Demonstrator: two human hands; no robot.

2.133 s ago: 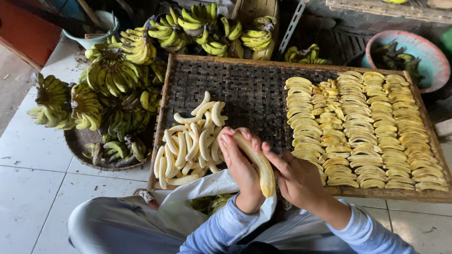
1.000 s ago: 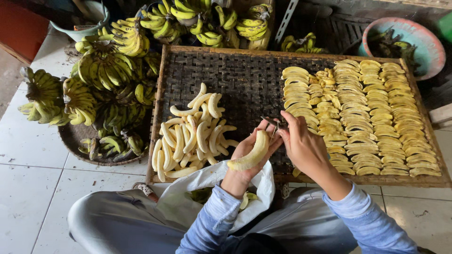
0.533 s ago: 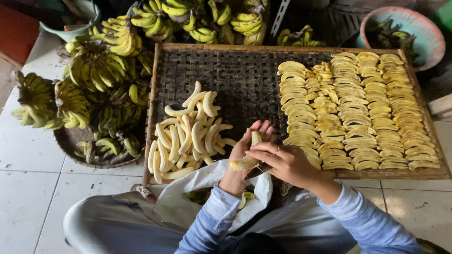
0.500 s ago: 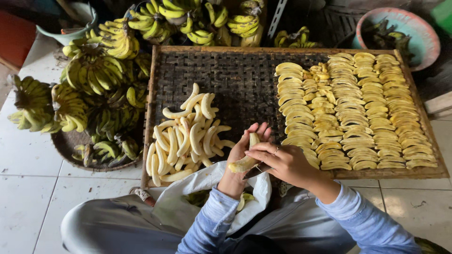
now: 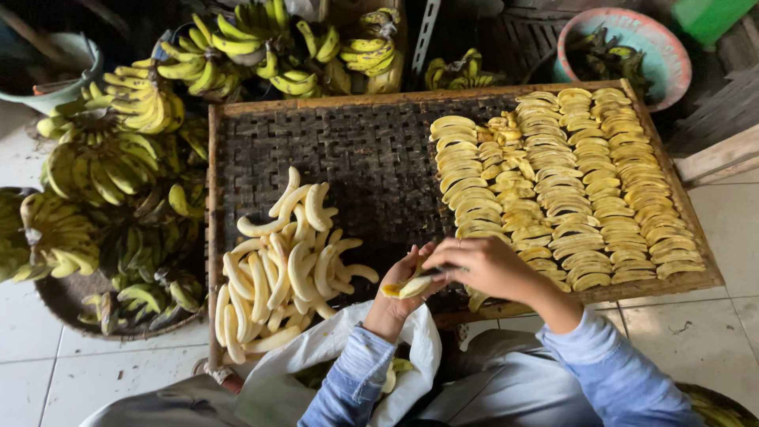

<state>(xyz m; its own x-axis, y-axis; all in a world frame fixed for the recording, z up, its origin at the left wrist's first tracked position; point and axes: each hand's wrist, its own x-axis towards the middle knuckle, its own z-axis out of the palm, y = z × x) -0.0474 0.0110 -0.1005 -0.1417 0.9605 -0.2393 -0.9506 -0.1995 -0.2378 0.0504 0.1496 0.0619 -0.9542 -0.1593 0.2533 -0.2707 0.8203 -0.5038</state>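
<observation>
- White floor tiles [image 5: 24, 372] carry your woven tray [image 5: 371, 150], with sliced banana rows [image 5: 569, 182] on its right part.
- Your left hand [image 5: 395, 296] cups a peeled banana [image 5: 409, 286] over the tray's near edge.
- Your right hand [image 5: 482, 265] pinches a thin blade [image 5: 443, 271] against it.
- A white plastic bag [image 5: 332, 356] lies on your lap.

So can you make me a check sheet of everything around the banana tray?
Surface: woven tray in a wooden frame, on pale floor tiles.
Job's things: peeled banana in the left hand; peeled pile; slice rows.
Clutter: white bag on the lap.
Hands: right hand on the banana, whether it holds a blade cannot be told.
Cables: nothing seen.
Surroundings: unpeeled bunches, round basket, pink-rimmed bowl.
</observation>
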